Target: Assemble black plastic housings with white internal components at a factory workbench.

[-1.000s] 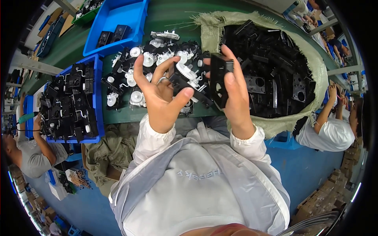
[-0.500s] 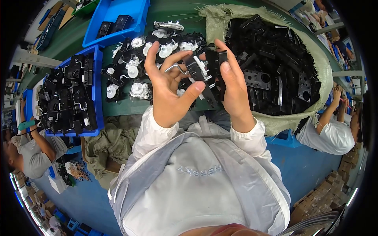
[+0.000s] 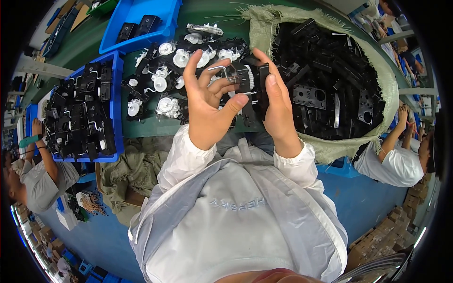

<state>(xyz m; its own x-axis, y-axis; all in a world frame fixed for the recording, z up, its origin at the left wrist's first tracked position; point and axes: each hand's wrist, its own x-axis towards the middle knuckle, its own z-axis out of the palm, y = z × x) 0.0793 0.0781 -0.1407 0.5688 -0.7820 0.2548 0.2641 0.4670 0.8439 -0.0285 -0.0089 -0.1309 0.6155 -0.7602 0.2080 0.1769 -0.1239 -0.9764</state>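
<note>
My left hand (image 3: 210,111) has its fingers curled around a black gear mechanism (image 3: 240,78) with a bent metal crank and a white gear. Opposite it, my right hand (image 3: 279,111) grips a black plastic housing (image 3: 264,71) between thumb and fingers. Both parts are held close together above the bench, and I cannot tell whether they touch. Behind my left hand lies a heap of gear assemblies with white gears (image 3: 181,58) on black bases. Part of the mechanism is hidden by my left fingers.
On the right, a woven sack (image 3: 390,80) holds many black plastic housings (image 3: 309,96). A blue bin (image 3: 118,108) with finished-looking crank units stands left, and another blue tray (image 3: 109,40) lies behind it on the green bench (image 3: 155,129). Other people work at both sides.
The gear mechanism has turned in my left hand, its crank now higher and its white gear facing the housing. My right hand has shifted slightly left.
</note>
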